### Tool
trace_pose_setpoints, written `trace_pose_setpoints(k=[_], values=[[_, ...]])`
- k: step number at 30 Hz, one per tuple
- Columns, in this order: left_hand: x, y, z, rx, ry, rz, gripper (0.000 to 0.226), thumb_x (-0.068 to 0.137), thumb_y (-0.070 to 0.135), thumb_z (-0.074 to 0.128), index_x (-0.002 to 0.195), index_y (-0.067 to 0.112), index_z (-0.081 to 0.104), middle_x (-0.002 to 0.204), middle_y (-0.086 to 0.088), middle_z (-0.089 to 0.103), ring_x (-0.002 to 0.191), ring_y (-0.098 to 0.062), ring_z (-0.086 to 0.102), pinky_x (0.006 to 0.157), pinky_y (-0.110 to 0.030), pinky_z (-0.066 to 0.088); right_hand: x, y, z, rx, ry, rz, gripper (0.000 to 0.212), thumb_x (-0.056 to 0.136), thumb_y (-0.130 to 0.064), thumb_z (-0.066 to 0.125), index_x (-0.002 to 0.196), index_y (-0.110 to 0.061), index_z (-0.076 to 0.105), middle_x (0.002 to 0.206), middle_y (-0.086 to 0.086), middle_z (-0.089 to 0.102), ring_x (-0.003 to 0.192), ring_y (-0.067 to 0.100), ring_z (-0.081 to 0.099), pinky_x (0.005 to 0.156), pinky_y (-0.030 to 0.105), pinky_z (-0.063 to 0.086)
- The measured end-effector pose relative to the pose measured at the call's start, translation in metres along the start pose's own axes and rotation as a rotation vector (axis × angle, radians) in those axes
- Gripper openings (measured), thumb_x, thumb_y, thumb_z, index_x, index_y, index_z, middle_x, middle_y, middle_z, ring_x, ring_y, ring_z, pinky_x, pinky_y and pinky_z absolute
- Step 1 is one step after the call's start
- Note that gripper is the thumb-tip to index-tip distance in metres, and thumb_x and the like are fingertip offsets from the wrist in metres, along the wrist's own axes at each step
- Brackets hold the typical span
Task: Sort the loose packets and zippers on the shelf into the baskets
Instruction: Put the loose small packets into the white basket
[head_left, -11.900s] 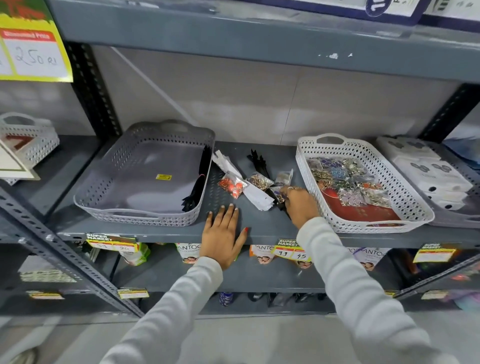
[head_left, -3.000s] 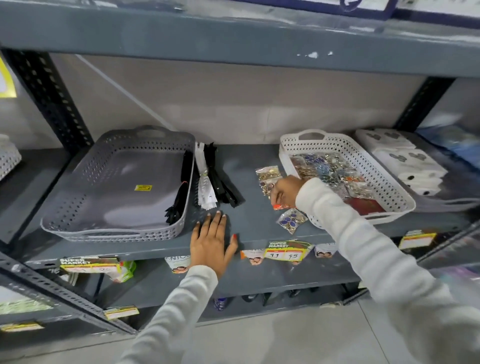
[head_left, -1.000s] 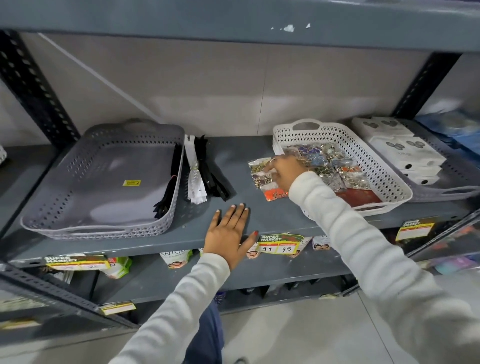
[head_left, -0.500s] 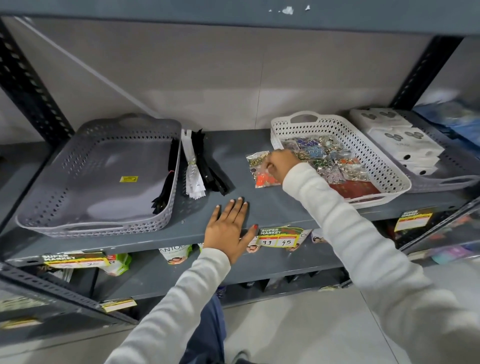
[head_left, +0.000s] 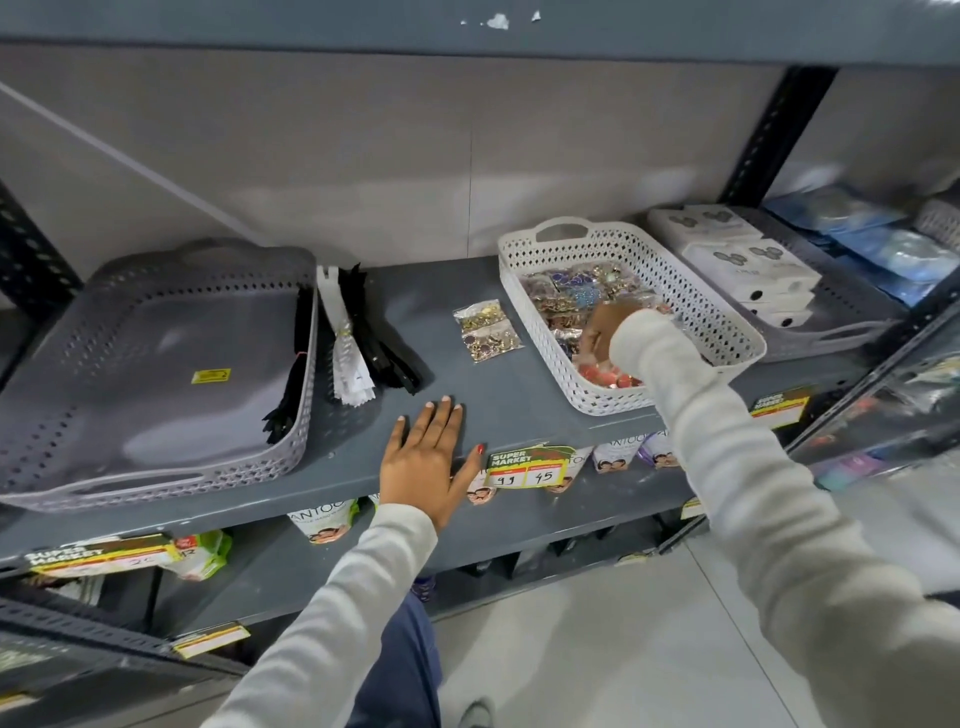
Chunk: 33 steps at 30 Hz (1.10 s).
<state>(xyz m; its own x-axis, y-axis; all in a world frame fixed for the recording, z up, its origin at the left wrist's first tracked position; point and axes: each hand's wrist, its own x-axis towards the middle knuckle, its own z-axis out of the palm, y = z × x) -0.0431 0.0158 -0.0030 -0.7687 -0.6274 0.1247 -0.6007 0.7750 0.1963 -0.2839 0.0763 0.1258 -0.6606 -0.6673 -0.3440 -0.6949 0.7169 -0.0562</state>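
My right hand (head_left: 602, 332) is inside the white basket (head_left: 727, 332), blurred, its fingers closed on a clear packet of orange beads (head_left: 608, 375) that hangs low over the several bead packets lying there. One packet of gold and dark beads (head_left: 485, 332) lies loose on the shelf just left of that basket. A white zipper bundle (head_left: 347, 358) and black zippers (head_left: 382, 340) lie between the baskets. The grey basket (head_left: 156, 483) on the left holds black zippers (head_left: 292, 374) along its right wall. My left hand (head_left: 426, 457) rests flat on the shelf's front edge, fingers spread.
A grey tray with white boxes (head_left: 748, 260) stands right of the white basket, with blue packs (head_left: 883, 234) beyond. Price tags (head_left: 527, 467) hang on the shelf lip. An upper shelf sits overhead; black uprights flank the bay.
My right hand has carried the orange packet from the shelf rightwards into the white basket. One packet stays behind on the shelf. My left hand has stayed flat on the shelf.
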Motion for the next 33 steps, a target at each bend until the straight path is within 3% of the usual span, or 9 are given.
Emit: trace_pose_setpoints(k=[6, 10, 13, 16, 19, 22, 26, 29, 33], values=[[0.0, 0.0, -0.001, 0.014, -0.01, -0.003, 0.103, 0.071, 0.067, -0.029, 0.146, 0.021, 0.025, 0.154, 0.004, 0.026, 0.142, -0.014, 0.022, 0.116, -0.037, 0.01, 0.025, -0.001, 0.02, 0.117, 0.082, -0.056, 0.028, 0.081, 0.006, 0.054, 0.096, -0.006, 0.075, 0.107, 0.012, 0.074, 0.082, 0.026, 0.065, 0.092, 0.032, 0.053], [0.001, -0.001, -0.002, 0.014, -0.012, 0.0, 0.104, 0.07, 0.066, -0.031, 0.147, 0.021, 0.021, 0.155, 0.004, 0.023, 0.142, -0.013, 0.019, 0.116, -0.037, 0.008, 0.028, -0.014, 0.01, 0.152, 0.185, -0.053, 0.026, 0.084, 0.004, 0.053, 0.097, -0.007, 0.072, 0.108, 0.012, 0.072, 0.101, 0.03, 0.066, 0.098, 0.033, 0.051], [0.001, -0.001, -0.002, 0.009, -0.008, 0.0, 0.104, 0.072, 0.066, -0.03, 0.146, 0.02, 0.025, 0.154, 0.003, 0.026, 0.141, -0.015, 0.023, 0.116, -0.037, 0.01, 0.031, -0.039, -0.002, 0.242, 0.33, -0.137, 0.031, 0.086, 0.007, 0.043, 0.077, -0.007, 0.069, 0.088, 0.009, 0.071, 0.091, 0.03, 0.065, 0.089, 0.031, 0.052], [0.001, -0.001, -0.002, 0.021, -0.009, 0.01, 0.104, 0.071, 0.066, -0.032, 0.147, 0.02, 0.022, 0.154, 0.003, 0.023, 0.142, -0.015, 0.02, 0.116, -0.038, 0.009, 0.036, -0.068, -0.001, 0.234, 0.304, -0.264, 0.032, 0.088, 0.008, 0.045, 0.102, -0.006, 0.069, 0.111, 0.012, 0.07, 0.101, 0.029, 0.065, 0.099, 0.037, 0.051], [0.002, -0.001, -0.001, 0.033, -0.017, 0.008, 0.092, 0.076, 0.066, -0.02, 0.149, 0.021, 0.015, 0.156, 0.004, 0.016, 0.144, -0.013, 0.013, 0.117, -0.037, 0.005, 0.035, -0.091, 0.01, 0.03, 0.165, -0.287, 0.038, 0.092, 0.001, 0.047, 0.128, -0.008, 0.055, 0.133, 0.016, 0.058, 0.12, 0.033, 0.057, 0.107, 0.04, 0.044], [0.001, -0.002, -0.001, 0.055, -0.033, 0.008, 0.085, 0.077, 0.061, -0.012, 0.149, 0.022, 0.011, 0.157, 0.005, 0.013, 0.144, -0.013, 0.01, 0.117, -0.036, 0.003, 0.034, -0.101, 0.017, -0.113, 0.102, -0.26, 0.041, 0.096, -0.007, 0.045, 0.136, 0.0, 0.043, 0.141, 0.02, 0.048, 0.13, 0.035, 0.048, 0.107, 0.04, 0.039], [0.002, -0.002, 0.001, 0.053, -0.027, 0.011, 0.084, 0.078, 0.06, -0.01, 0.149, 0.022, 0.012, 0.157, 0.005, 0.014, 0.144, -0.013, 0.011, 0.117, -0.036, 0.003, 0.032, -0.103, 0.02, -0.162, 0.114, -0.235, 0.037, 0.093, -0.004, 0.047, 0.129, -0.001, 0.052, 0.136, 0.017, 0.053, 0.124, 0.034, 0.054, 0.102, 0.039, 0.044], [0.001, -0.002, 0.002, 0.056, -0.021, 0.02, 0.086, 0.078, 0.063, -0.013, 0.149, 0.021, 0.014, 0.156, 0.004, 0.016, 0.144, -0.013, 0.013, 0.117, -0.036, 0.005, 0.034, -0.099, 0.018, 0.072, 0.13, -0.245, 0.031, 0.089, 0.001, 0.046, 0.111, -0.005, 0.067, 0.12, 0.014, 0.067, 0.108, 0.032, 0.064, 0.098, 0.036, 0.05], [0.002, -0.001, 0.001, 0.045, -0.011, 0.014, 0.098, 0.077, 0.063, -0.026, 0.145, 0.018, 0.029, 0.152, 0.002, 0.03, 0.14, -0.016, 0.028, 0.115, -0.038, 0.016, 0.031, -0.079, -0.007, 0.334, 0.319, -0.276, 0.037, 0.084, 0.007, 0.042, 0.096, -0.008, 0.074, 0.11, 0.014, 0.072, 0.099, 0.031, 0.067, 0.093, 0.03, 0.053]])
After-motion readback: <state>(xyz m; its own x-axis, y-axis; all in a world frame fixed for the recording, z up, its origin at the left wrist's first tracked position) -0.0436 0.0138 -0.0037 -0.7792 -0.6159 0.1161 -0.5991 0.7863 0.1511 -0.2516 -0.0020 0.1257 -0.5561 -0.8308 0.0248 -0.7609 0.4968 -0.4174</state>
